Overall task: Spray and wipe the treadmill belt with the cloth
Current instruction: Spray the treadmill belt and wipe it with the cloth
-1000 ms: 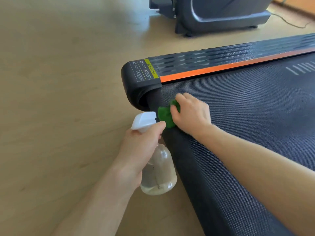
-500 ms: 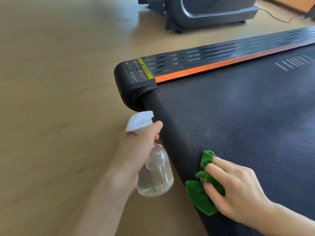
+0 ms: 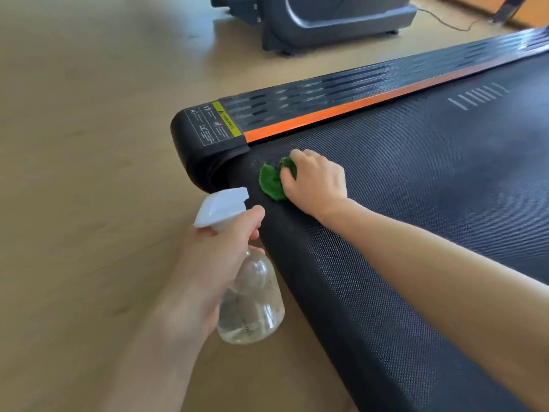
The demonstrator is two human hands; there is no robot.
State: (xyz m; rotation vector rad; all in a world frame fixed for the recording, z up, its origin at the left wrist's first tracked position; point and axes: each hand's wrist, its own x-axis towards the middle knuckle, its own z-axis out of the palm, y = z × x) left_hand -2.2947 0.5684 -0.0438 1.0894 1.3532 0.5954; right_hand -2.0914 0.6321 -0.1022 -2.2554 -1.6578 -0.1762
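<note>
The black textured treadmill belt (image 3: 416, 203) fills the right of the view. My right hand (image 3: 316, 181) presses a crumpled green cloth (image 3: 271, 181) onto the belt's far left corner, close to the black end cap; its fingers curl over the cloth. My left hand (image 3: 214, 257) grips a clear spray bottle (image 3: 252, 304) with a white trigger head (image 3: 221, 208), held above the floor just left of the belt's edge. The index finger lies at the trigger. A little clear liquid sits in the bottle's bottom.
An orange stripe and a black side rail (image 3: 356, 90) run along the belt's far side, ending in a cap with a yellow warning label (image 3: 227, 120). A dark grey machine base (image 3: 332, 19) stands behind on the tan wooden floor (image 3: 89, 173), a cable trailing from it.
My right hand has swept the cloth from the belt's near left edge back up to the far left corner. The left hand with the bottle has stayed put.
</note>
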